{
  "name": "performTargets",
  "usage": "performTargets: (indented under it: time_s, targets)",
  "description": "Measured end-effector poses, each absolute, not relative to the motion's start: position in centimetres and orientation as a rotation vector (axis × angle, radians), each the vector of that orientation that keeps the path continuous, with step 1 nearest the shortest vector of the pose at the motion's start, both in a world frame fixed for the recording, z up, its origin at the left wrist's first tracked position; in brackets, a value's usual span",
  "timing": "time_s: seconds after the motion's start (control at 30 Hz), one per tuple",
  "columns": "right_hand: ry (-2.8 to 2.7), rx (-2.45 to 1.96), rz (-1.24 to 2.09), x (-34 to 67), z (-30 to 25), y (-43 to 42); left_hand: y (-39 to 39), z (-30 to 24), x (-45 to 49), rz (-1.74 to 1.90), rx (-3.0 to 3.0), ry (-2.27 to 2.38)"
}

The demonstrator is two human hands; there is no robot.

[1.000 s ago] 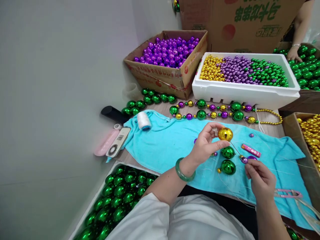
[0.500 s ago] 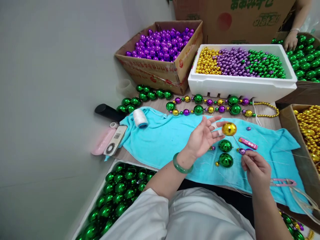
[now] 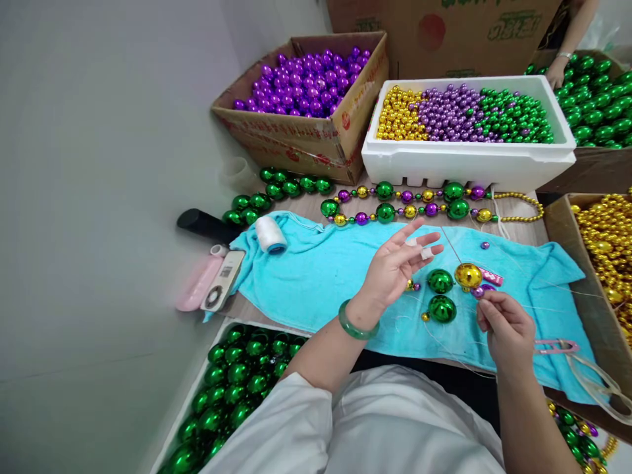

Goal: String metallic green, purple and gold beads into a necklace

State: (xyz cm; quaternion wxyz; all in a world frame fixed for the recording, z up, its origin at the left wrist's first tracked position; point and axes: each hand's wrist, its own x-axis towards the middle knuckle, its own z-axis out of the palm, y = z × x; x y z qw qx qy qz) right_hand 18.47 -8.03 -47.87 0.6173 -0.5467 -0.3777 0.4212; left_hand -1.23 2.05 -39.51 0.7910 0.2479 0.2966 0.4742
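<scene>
My right hand [image 3: 508, 329] pinches a thin needle [image 3: 450, 243] close to a small purple bead [image 3: 476, 292]. A large gold bead [image 3: 468, 276] sits low on the needle against the small beads, and the needle's tip sticks out above it. My left hand [image 3: 395, 266] is raised above the towel, palm up, fingers apart and holding nothing; white tape is wrapped round two of its fingers. Between the hands, two large green beads [image 3: 442, 309] lie on the turquoise towel [image 3: 316, 283], with a small gold bead [image 3: 425, 317] beside one. Thin thread [image 3: 444, 345] trails over the towel.
A finished-looking bead strand [image 3: 385, 212] lies behind the towel. Around stand a purple-bead carton [image 3: 291, 141], a white foam box [image 3: 469, 158] of small beads and a gold-bead carton [image 3: 567, 230]. A thread spool [image 3: 270, 235], phone [image 3: 223, 280] and pink snips [image 3: 555, 346] lie nearby. A co-worker's hand [image 3: 557, 71] touches green beads.
The large gold bead has slid down the needle from my left fingertips to the small beads at my right hand. My left hand has let go of it and opened.
</scene>
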Motion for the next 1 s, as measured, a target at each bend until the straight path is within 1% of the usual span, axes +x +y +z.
performTargets:
  time_s: [0.43,0.67,0.8,1.0]
  targets:
    - [-0.841,-1.209,1.054,16.8,-46.0,-7.7,1.3,-39.9,-0.1,1.063,0.545,0.613]
    - [-0.515,-1.018,1.403,16.0,-43.3,-5.2,0.8,-40.9,0.7,0.978,0.721,0.685]
    - [-0.438,-1.057,1.387,16.2,-43.0,-4.5,0.3,-42.1,1.2,0.867,0.807,0.731]
    - [-0.328,-1.033,1.378,16.4,-43.1,-4.6,-0.2,-43.1,1.6,0.796,0.844,0.822]
